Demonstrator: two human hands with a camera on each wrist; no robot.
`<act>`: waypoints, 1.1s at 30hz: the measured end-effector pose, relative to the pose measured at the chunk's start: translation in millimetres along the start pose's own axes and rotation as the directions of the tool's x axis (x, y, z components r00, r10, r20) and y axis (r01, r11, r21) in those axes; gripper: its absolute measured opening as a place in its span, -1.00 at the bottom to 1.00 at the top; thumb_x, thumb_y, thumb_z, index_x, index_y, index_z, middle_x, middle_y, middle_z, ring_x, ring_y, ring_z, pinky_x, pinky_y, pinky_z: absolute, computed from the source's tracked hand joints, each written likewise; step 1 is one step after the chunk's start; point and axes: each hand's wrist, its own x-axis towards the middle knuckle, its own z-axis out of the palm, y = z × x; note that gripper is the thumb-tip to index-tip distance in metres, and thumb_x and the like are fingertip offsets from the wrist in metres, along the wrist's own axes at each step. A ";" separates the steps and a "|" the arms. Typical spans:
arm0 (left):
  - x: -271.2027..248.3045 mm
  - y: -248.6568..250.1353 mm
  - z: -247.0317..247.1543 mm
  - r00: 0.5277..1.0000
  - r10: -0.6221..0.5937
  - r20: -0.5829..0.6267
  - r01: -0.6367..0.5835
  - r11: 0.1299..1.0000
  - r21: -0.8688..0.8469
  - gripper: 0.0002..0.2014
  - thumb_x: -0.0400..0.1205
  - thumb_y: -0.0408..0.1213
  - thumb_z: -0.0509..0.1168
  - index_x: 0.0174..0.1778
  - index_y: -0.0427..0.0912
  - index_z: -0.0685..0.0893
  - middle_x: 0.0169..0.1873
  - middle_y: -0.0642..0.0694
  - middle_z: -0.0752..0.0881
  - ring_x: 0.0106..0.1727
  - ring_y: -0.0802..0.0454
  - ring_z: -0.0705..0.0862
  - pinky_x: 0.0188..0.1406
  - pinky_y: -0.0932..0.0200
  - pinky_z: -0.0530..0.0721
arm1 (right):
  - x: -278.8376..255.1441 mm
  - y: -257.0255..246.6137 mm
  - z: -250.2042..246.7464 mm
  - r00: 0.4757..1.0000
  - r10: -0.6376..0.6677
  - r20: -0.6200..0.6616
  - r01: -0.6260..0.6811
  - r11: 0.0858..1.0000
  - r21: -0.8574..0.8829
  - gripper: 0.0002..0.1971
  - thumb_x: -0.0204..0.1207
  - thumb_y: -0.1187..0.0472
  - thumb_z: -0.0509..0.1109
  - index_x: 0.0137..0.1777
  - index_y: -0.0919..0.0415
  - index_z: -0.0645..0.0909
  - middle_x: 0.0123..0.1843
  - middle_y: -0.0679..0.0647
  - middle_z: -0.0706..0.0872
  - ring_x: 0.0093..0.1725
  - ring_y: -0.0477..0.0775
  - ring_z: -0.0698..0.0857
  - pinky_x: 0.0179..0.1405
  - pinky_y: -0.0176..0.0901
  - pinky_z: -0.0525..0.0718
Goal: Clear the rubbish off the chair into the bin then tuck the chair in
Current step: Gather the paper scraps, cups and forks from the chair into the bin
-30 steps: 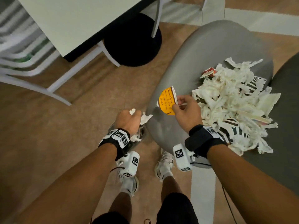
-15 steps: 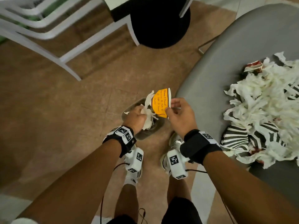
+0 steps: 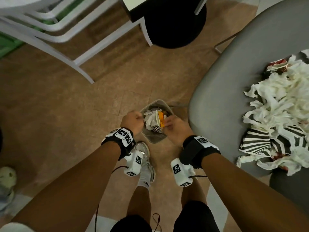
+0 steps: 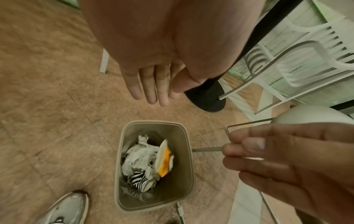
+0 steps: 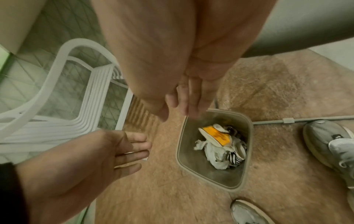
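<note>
The brown floor [image 3: 63,118] fills most of what I see, with the grey chair [image 3: 237,67] off to the person's right. Its seat carries a heap of rubbish [image 3: 280,114]: torn white paper, striped black-and-white wrappers and a scrap of red at the far edge. Stacked white chairs [image 3: 43,27] stand across the floor, next to a round black base [image 3: 173,24] under the white bench [image 3: 127,4]. The small beige bin [image 4: 153,165] sits on the floor just beside the chair, in front of the person's grey shoe [image 4: 67,209]. Inside it lie crumpled white paper [image 4: 138,157], a striped wrapper [image 4: 139,180] and an orange cup [image 4: 163,160], tilted on its side on top of the paper. The left hand [image 4: 151,84] hangs over the bin's left edge, fingers straight and side by side, holding nothing. The right hand [image 5: 184,97] is above the bin's right edge, blurred, its fingers loose and spread, also empty. The two hands are apart, with the bin's mouth between them.
</note>
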 end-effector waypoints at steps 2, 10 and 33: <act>-2.4 12.1 -5.1 1.000 -0.001 -0.015 0.001 1.000 -0.018 -0.74 0.69 -0.30 0.20 0.21 -0.18 0.72 0.22 -0.18 0.75 0.24 -0.18 0.69 0.09 0.19 0.55 | -4.7 -4.8 -12.0 0.998 -0.050 -0.024 0.051 0.999 0.019 -0.76 0.55 0.18 0.42 0.21 0.07 0.66 0.00 -0.03 0.82 0.13 0.07 0.76 0.28 -0.07 0.67; -10.6 112.0 16.0 0.982 0.189 0.022 -0.190 0.978 0.088 -0.84 0.64 -0.27 0.23 0.01 0.04 0.67 0.05 -0.08 0.81 0.09 -0.09 0.75 0.19 0.04 0.69 | -36.6 5.6 -117.9 0.963 -0.135 -0.235 0.166 0.979 0.118 -0.80 0.58 0.23 0.30 0.11 0.06 0.70 -0.08 -0.08 0.81 -0.06 -0.07 0.75 0.04 -0.31 0.62; -99.6 378.2 274.0 0.405 0.755 0.515 -0.908 0.269 0.320 -0.30 0.57 -0.27 0.31 0.65 0.01 0.25 0.57 -0.05 0.31 0.52 -0.11 0.32 0.51 -0.14 0.42 | -112.4 248.7 -369.9 0.558 0.268 -0.786 -0.242 0.958 0.155 -0.55 0.57 0.32 0.33 0.46 0.10 0.48 0.54 0.07 0.38 0.43 0.19 0.42 0.42 0.05 0.53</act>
